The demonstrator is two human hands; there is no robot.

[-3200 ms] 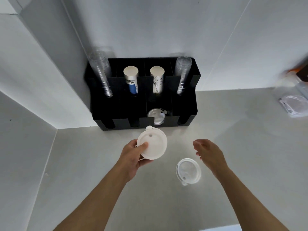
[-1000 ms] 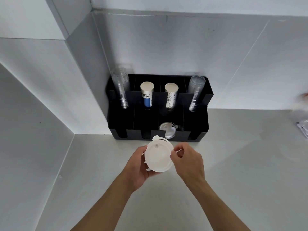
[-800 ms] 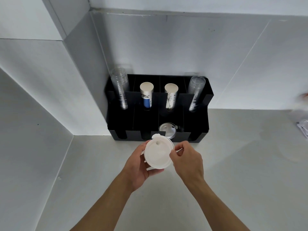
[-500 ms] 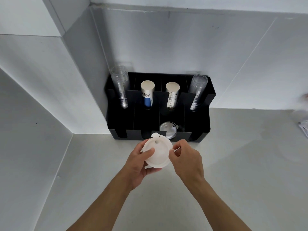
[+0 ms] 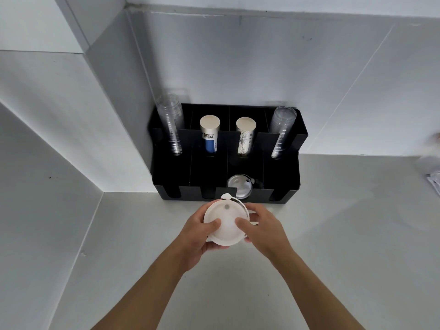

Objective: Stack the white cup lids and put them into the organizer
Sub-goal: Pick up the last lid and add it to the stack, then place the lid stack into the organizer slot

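A stack of white cup lids (image 5: 225,220) is held above the counter just in front of the black organizer (image 5: 283,167). My left hand (image 5: 197,236) grips its left edge with the thumb on top. My right hand (image 5: 262,231) grips the right edge, thumb also pressed on top. Another lid's rim shows behind the top one. One lid (image 5: 239,189) stands in the organizer's third front slot.
The organizer sits in the corner against grey wall panels and holds two stacks of clear cups (image 5: 170,125) (image 5: 282,132) and two stacks of paper cups (image 5: 209,134) (image 5: 245,136). A clear plastic item (image 5: 434,184) lies at the right edge of the counter.
The loose lid was picked up from the counter by my right hand and brought to the one in my left. Both thumbs now press on top of the lids.
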